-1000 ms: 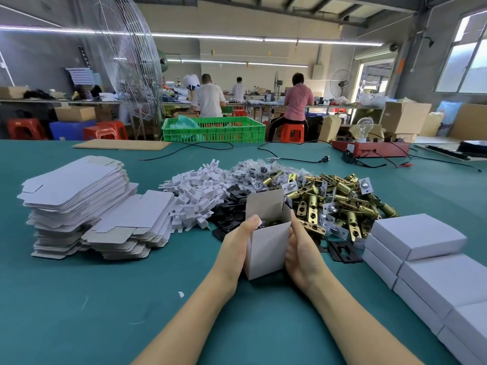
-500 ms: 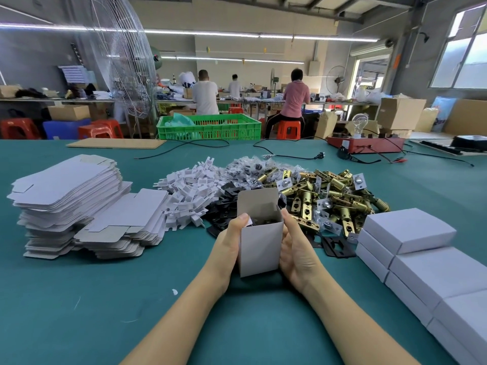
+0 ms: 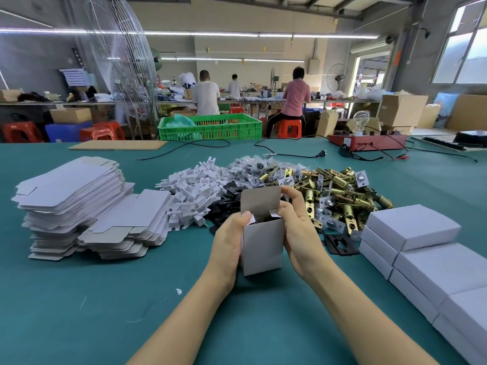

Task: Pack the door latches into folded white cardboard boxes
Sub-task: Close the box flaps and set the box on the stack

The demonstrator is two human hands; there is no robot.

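Upright, the open white box with dark contents sits clamped between left hand and right hand.

bare table nearside; latch pile behind, closed boxes right.

Both hands, left hand and right hand, grip an upright open box.

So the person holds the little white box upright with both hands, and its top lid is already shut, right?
Not quite. The head view shows both the left hand and the right hand holding the little white box upright, but its top lid is open, standing up behind the opening.
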